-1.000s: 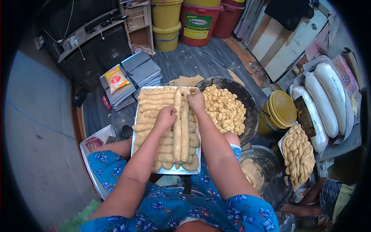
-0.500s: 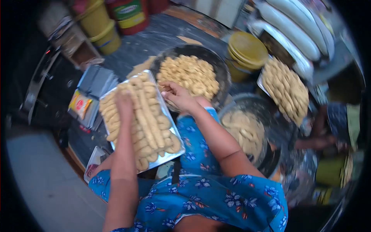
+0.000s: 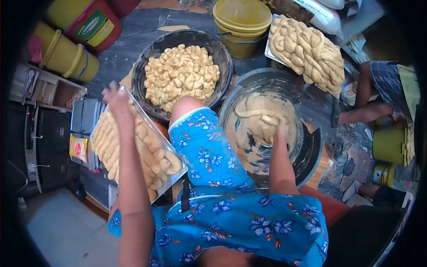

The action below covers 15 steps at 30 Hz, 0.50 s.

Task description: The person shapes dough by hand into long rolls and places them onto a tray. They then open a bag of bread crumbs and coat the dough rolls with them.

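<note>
My left hand (image 3: 117, 101) is raised over the top corner of a metal tray (image 3: 153, 127), its blurred fingers spread with nothing visible in them. Rows of twisted dough (image 3: 111, 142) cover this tray, which leans against my lap. Off to the right, my right hand (image 3: 282, 130) reaches down into a wide black basin (image 3: 313, 155). There it touches or hovers at a pile of floury dough strips (image 3: 255, 112); motion blur hides its fingers and any grip.
A dark tub (image 3: 138, 84) of small dough pieces (image 3: 182, 73) stands ahead. Yellow buckets (image 3: 242, 26) and a second tray of braided dough (image 3: 307, 51) are beyond. Stacked metal pans (image 3: 82, 115) lie at left. Another person's legs (image 3: 367, 111) show at right.
My right hand has gone from beside the tray into the black basin. My left hand has shifted off the dough to the tray's top corner. The view has swung right.
</note>
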### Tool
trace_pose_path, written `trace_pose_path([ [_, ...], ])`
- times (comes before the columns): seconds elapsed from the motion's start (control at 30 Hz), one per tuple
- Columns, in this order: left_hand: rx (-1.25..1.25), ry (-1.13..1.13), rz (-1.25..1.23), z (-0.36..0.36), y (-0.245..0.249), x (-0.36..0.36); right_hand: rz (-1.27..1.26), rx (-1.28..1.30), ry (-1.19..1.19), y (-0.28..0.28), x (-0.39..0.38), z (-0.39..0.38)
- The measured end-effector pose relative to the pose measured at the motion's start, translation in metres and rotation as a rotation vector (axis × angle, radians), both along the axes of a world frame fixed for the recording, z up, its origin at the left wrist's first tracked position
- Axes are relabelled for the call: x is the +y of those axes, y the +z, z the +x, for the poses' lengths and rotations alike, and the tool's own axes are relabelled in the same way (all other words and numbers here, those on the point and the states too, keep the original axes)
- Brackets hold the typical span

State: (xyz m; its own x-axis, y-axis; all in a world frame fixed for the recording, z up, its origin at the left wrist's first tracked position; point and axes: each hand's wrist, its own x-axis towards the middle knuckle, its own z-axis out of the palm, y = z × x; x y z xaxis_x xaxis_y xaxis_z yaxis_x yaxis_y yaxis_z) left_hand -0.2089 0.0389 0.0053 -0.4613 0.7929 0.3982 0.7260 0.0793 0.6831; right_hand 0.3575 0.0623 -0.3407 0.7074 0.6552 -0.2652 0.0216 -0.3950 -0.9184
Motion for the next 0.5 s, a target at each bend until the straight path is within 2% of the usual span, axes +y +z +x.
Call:
trace_pose_path([
  [0.07,0.042,-0.263,0.023,0.076,0.016,0.018,-0.054,0.510,-0.178,-0.011,0.004,0.024],
  [0.1,0.207,-0.236,-0.071,0.112,0.011,0.022,-0.097,0.532,-0.235,-0.015,0.002,0.024],
  [0.17,0.281,-0.414,-0.125,0.173,0.016,0.023,-0.178,0.289,-0.236,-0.011,0.000,0.009],
  [0.2,0.319,-0.470,-0.161,0.194,0.014,0.023,-0.246,0.052,-0.178,-0.006,-0.001,-0.003],
  [0.3,0.496,-0.619,-0.255,0.223,-0.039,0.019,-0.376,-0.482,-0.021,0.042,0.007,-0.044],
  [0.37,0.487,-0.721,-0.224,0.224,-0.036,0.024,-0.184,-0.374,0.031,0.046,0.026,-0.048],
  [0.43,0.433,-0.728,-0.238,0.221,-0.037,0.027,0.106,-0.080,0.043,0.042,0.053,-0.044],
  [0.47,0.389,-0.688,-0.261,0.217,-0.039,0.033,0.282,0.187,0.083,0.048,0.061,-0.040],
  [0.5,0.345,-0.651,-0.282,0.213,-0.040,0.036,0.457,0.453,0.116,0.091,0.066,-0.041],
])
